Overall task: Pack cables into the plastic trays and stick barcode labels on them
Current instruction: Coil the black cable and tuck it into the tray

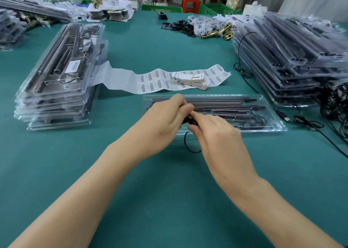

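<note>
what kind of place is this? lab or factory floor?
Likely a small factory packing bench: stacks of filled plastic trays, a barcode label strip on the green table, crates behind. The left hand and right hand grip a black cable.

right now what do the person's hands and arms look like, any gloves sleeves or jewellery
The left hand and the right hand are bare: no gloves, rings or tape can be seen. The left arm and the right arm are uncovered down to the picture's edge, with no sleeve, watch or wristband in view.
</note>
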The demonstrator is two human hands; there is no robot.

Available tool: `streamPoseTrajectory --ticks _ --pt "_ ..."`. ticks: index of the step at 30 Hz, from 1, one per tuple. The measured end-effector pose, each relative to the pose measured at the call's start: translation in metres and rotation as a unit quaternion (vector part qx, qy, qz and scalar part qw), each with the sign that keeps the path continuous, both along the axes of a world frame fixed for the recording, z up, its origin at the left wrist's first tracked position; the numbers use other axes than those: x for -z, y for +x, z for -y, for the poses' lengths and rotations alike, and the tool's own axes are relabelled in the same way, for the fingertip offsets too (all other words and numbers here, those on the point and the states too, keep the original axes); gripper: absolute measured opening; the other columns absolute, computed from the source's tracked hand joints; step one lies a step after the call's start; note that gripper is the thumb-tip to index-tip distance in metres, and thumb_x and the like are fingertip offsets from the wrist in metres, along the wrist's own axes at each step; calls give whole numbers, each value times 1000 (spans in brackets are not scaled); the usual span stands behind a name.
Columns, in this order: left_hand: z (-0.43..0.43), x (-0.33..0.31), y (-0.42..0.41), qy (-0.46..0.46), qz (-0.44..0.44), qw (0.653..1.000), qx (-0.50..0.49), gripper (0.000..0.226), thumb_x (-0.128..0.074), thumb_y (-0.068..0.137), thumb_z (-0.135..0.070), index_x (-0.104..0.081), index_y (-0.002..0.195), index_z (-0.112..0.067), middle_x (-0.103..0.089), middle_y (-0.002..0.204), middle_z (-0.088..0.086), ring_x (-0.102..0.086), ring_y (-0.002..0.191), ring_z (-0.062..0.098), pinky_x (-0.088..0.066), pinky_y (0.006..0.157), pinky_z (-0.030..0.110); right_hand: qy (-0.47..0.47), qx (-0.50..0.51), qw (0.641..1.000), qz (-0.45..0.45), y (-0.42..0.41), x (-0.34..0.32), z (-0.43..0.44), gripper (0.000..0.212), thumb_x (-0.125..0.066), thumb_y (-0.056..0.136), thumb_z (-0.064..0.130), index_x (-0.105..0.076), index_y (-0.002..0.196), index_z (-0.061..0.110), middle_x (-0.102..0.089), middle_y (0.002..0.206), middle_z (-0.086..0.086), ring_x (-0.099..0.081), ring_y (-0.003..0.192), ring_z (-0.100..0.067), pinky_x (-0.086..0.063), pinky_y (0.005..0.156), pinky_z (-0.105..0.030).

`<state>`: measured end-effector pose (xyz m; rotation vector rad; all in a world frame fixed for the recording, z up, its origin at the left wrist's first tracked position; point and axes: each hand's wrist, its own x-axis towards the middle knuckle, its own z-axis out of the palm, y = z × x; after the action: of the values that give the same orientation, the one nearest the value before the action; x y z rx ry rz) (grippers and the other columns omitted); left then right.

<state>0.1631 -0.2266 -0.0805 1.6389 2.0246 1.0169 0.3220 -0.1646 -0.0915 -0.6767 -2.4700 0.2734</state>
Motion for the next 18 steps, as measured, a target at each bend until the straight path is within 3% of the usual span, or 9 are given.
streamPoseTrajectory --ticks 4,8,12,15,17,18 --pt "7 6 1 1 -12 999 -37 38 -43 97 -59 -48 80 -25 -57 58 -7 -51 58 8 -35 58 31 -21 -41 999 6 1 1 -3 11 -64 100 18 -71 102 9 -71 88 -2 -64 82 -26 -51 73 -44" --pt "22 15 1 -7 -7 1000 -10 44 -40 97 -64 -44 77 -25 -66 61 -8 -62 51 8 -45 55 31 -82 -82 993 -1 7 4 -1 10 -66 99 21 -73 104 18 -72 87 2 -64 79 -19 -52 73 -41" --pt "33 23 6 25 -54 998 -9 45 -41 98 -64 -50 76 -26 -61 68 -8 -61 63 12 -49 63 36 -121 -97 988 -5 16 12 -2 12 -70 96 18 -75 106 19 -71 89 3 -64 82 -16 -52 76 -37" --pt "46 25 3 -4 -124 991 49 40 -40 102 -54 -71 109 -30 -61 101 -15 -58 92 7 -49 83 31 -55 -101 993 33 23 19 -5 18 -73 94 13 -75 111 15 -68 85 -1 -63 81 -22 -53 72 -42" --pt "56 27 0 -8 -193 979 62 42 -41 103 -44 -69 131 -31 -62 115 -11 -58 102 12 -49 90 32 -12 -98 994 49 28 24 -6 20 -73 94 11 -75 113 12 -67 87 -2 -63 82 -24 -55 71 -43" --pt "62 28 0 4 -212 976 49 41 -44 102 -41 -69 132 -29 -64 115 -9 -59 100 15 -51 88 34 0 -96 994 49 30 27 -6 19 -73 94 10 -74 113 10 -67 88 -2 -63 82 -25 -55 69 -43"
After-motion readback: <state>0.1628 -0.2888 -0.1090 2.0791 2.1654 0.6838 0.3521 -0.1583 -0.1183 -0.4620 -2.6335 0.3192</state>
